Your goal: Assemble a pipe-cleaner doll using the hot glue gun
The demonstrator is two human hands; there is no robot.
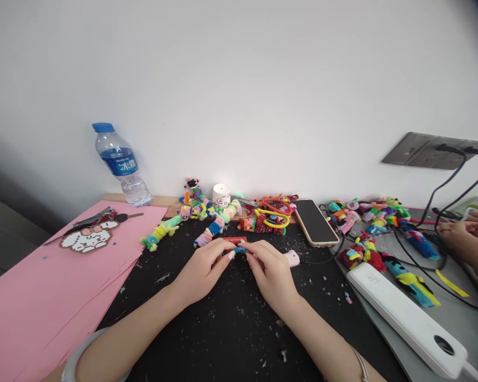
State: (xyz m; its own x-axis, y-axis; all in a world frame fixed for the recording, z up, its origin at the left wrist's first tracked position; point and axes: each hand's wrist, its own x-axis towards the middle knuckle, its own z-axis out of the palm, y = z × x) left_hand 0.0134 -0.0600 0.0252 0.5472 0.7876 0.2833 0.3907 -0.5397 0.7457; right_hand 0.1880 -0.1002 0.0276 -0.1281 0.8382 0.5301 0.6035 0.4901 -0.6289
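A short blue pipe cleaner piece spans the fingertips of both my hands over the black mat. My left hand pinches its left end between thumb and fingers. At the other end, my right hand grips it the same way. My fingers partly cover the piece, so its full shape is hidden. Just beyond them lies a small red card. Beside my right hand, a pale pink device with a black cord pokes out, its front end hidden behind that hand.
Several fuzzy multicoloured pieces, a white paper cup, scissors and a phone line the wall. Left are pink sheets, keys and a bottle. Right are cords, a white power bank and another person's hand.
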